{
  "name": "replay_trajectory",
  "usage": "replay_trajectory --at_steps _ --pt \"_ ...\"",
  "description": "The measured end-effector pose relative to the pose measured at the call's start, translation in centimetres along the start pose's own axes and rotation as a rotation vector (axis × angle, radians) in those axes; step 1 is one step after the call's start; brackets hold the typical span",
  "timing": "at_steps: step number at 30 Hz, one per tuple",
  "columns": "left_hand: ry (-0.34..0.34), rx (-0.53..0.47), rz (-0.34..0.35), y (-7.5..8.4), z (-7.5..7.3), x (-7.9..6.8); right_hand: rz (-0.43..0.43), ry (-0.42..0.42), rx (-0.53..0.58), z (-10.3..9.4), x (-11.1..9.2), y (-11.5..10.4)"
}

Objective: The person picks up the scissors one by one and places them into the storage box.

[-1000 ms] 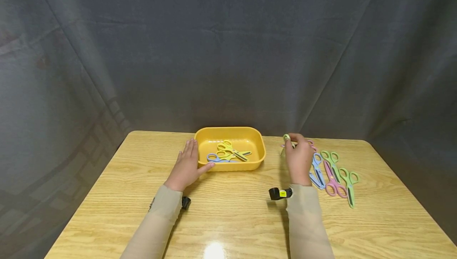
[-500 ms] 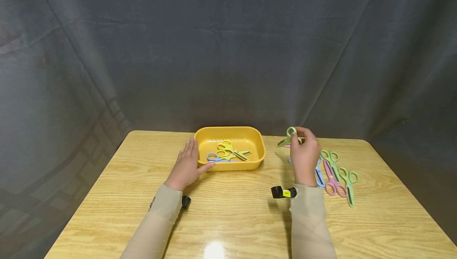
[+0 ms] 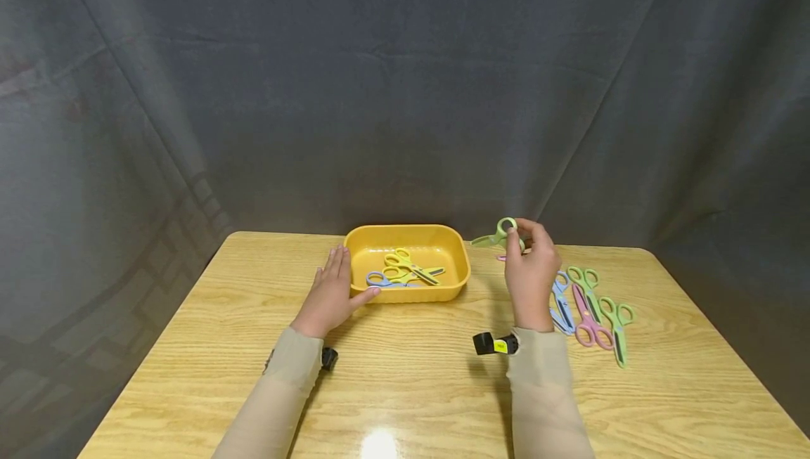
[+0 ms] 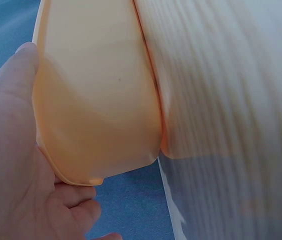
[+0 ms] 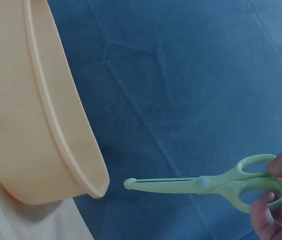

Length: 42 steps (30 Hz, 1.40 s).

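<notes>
Scissors (image 5: 202,185) (pale green) nearer tray (image 3: 407,295)

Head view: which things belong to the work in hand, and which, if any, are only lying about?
Seems to belong:
green scissors, gripped by right hand
yellow tray, touched by left hand
yellow scissors and blue scissors inside it
probably the loose scissors at right

Lying about:
seemingly nothing; table, curtain and wrist cameras are setup
</notes>
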<state>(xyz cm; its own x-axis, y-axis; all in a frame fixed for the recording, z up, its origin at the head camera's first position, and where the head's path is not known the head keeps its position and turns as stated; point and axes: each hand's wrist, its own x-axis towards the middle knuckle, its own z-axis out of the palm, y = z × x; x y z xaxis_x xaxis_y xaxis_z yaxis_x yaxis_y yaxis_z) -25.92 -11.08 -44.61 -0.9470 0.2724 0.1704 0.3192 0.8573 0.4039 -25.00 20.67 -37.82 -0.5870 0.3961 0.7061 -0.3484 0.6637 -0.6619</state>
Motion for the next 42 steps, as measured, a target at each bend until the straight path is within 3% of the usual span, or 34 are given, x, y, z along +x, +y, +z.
replay_trajectory --at_steps 11,18,42 --pt "-0.013 -0.010 -0.007 0.0 0.0 0.0 0.013 -0.064 0.068 1.2 -0.5 -0.2" --pt "-0.019 -0.016 -0.010 0.0 -0.1 0.1 0.066 -0.141 0.087 1.7 -0.9 -0.5" --pt "-0.005 -0.005 -0.006 0.1 -0.1 0.0 -0.069 -0.398 -0.150 3.5 -2.7 -0.5"
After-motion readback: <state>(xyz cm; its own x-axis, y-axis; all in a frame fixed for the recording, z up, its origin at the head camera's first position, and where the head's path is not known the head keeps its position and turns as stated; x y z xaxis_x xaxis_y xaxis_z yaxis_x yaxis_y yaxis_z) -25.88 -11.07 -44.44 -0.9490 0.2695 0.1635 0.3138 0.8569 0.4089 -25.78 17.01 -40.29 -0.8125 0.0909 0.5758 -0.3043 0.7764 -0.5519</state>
